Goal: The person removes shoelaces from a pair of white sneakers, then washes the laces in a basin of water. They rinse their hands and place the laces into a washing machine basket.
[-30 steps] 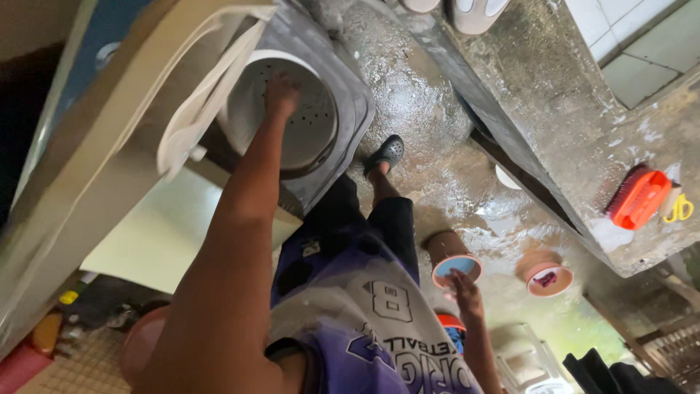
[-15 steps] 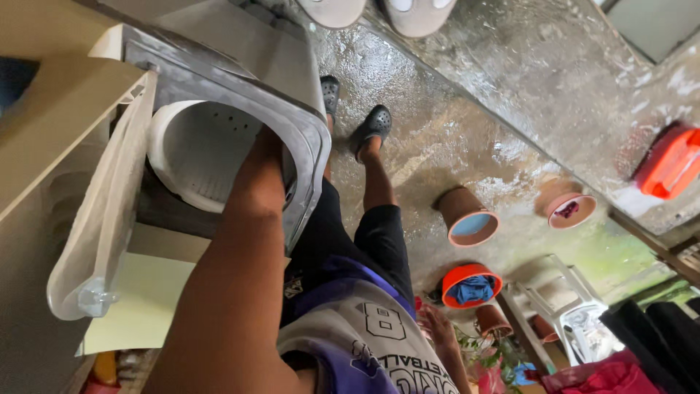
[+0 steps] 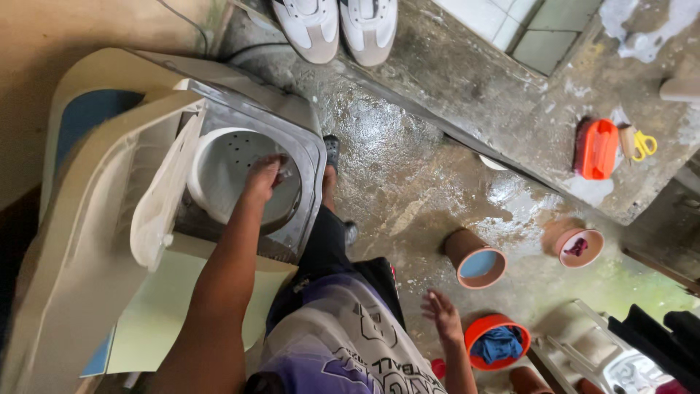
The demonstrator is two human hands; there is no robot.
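Observation:
My left hand (image 3: 264,175) reaches into the round white spin tub (image 3: 219,171) of a twin-tub washing machine (image 3: 95,241). Its fingers are curled at the tub's right rim, around what looks like a small pale piece. The machine's inner lid (image 3: 164,193) stands tipped up on the left of the tub. My right hand (image 3: 441,315) hangs beside my hip with its fingers spread and nothing in it, just left of an orange bucket (image 3: 483,330) that holds a blue cloth (image 3: 499,343).
The concrete floor (image 3: 408,182) is wet. A clay-coloured pot (image 3: 475,260) lies tipped, and a pink bowl (image 3: 580,246) sits beyond it. On the ledge are a pair of white shoes (image 3: 339,25), a red brush (image 3: 596,148) and yellow scissors (image 3: 644,144). A white plastic stool (image 3: 590,343) stands at lower right.
My left hand has come up from deep inside the tub to its right rim. My right hand now shows with spread fingers by the orange bucket. The view has swung.

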